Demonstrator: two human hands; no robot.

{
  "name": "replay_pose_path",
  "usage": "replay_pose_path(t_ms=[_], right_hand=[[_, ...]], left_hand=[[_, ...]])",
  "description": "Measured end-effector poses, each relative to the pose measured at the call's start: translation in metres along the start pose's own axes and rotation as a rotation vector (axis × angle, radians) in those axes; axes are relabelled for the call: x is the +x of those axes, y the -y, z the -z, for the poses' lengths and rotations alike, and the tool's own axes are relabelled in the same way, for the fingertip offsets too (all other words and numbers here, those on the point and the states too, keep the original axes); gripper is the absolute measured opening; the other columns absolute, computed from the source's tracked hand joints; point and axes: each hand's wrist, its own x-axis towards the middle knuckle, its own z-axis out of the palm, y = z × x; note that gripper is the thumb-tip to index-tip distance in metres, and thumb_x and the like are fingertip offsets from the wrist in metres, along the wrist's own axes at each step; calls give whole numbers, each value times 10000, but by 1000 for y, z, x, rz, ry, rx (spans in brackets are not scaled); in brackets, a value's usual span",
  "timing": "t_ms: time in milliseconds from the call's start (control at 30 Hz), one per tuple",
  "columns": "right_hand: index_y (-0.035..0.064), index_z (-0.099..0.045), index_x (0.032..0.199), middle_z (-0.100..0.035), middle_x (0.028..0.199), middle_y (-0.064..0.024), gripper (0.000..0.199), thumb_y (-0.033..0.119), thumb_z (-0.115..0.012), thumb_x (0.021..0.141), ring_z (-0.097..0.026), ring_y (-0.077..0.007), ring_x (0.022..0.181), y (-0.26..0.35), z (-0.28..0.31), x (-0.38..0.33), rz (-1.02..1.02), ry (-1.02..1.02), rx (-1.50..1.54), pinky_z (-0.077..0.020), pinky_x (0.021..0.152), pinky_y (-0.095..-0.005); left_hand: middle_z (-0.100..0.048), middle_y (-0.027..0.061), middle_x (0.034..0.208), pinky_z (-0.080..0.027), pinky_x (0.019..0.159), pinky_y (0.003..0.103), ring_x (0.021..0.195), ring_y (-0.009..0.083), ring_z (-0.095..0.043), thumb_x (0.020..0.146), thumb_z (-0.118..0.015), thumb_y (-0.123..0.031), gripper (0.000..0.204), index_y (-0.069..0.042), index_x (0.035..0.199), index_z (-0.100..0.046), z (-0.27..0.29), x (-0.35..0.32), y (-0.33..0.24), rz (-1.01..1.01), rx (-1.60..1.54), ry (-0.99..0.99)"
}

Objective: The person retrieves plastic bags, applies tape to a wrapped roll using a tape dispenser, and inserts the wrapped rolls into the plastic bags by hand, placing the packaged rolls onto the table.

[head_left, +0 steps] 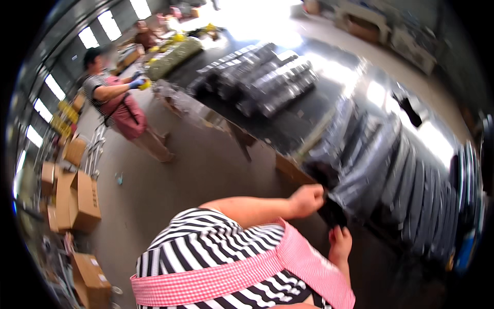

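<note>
My left hand (307, 201) is closed in a fist at the near edge of the table, against a dark, limp piece of black material (333, 213). Lower and to the right, my right hand (339, 243) has its fingers bent onto the lower end of the same piece, which stretches between both hands. Its exact kind is blurred. Just beyond lies a long dark bundle in clear plastic wrap (366, 172), its near end beside my hands. More dark wrapped bundles (419, 198) lie side by side to its right.
A shiny dark table (288, 131) runs away to the upper left, with a stack of plastic-wrapped bundles (257, 77) on it. A black scrap (409, 109) lies toward the far edge. A co-worker (121, 103) in blue gloves stands at left. Cardboard boxes (77, 201) line the floor.
</note>
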Motion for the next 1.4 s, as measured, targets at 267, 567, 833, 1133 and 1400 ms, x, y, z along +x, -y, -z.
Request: replay_pose_path(t_ms=[267, 567, 833, 1133, 1400], right_hand=[[13, -643, 842, -610, 762, -10, 66, 55, -632, 892, -514, -75, 697, 18, -20, -8, 115, 95, -71, -410, 651, -237], [-58, -629, 877, -592, 846, -54, 132, -56, -497, 875, -563, -112, 801, 26, -13, -13, 386, 49, -362, -468, 724, -254], [-20, -668, 952, -656, 860, -26, 149, -13, -522, 920, -614, -113, 810, -8, 2, -1, 57, 62, -17, -488, 760, -255], [74, -508, 1026, -581, 965, -107, 421, 13, -751, 688, -597, -298, 925, 11, 36, 38, 1053, -384, -956, -498, 825, -361], [85, -529, 884, -546, 1206, -121, 237, 78, -644, 677, -548, -340, 1138, 54, 18, 91, 1431, -28, -1215, -453, 954, -434]], left_hand=[[-617, 1, 1024, -436, 843, 364, 925, 217, -587, 736, -711, -87, 157, -134, 881, -675, 13, 8, -74, -850, 625, 221], [-629, 13, 1036, -473, 855, 344, 955, 215, -609, 814, -682, -169, 183, -96, 980, -659, -32, 11, -56, -798, 627, 585], [-626, 48, 840, -493, 665, 276, 754, 148, -611, 966, -585, -103, 58, -47, 970, -598, 26, 0, -64, 141, -539, 718], [-579, 106, 1317, -492, 931, 402, 1121, 322, -587, 831, -600, -73, 410, -110, 1239, -621, 139, 21, 15, -484, 1043, 434], [-604, 90, 1229, -491, 959, 405, 1171, 280, -571, 731, -663, -125, 181, -71, 901, -631, 31, 138, -51, -1383, 690, 529]])
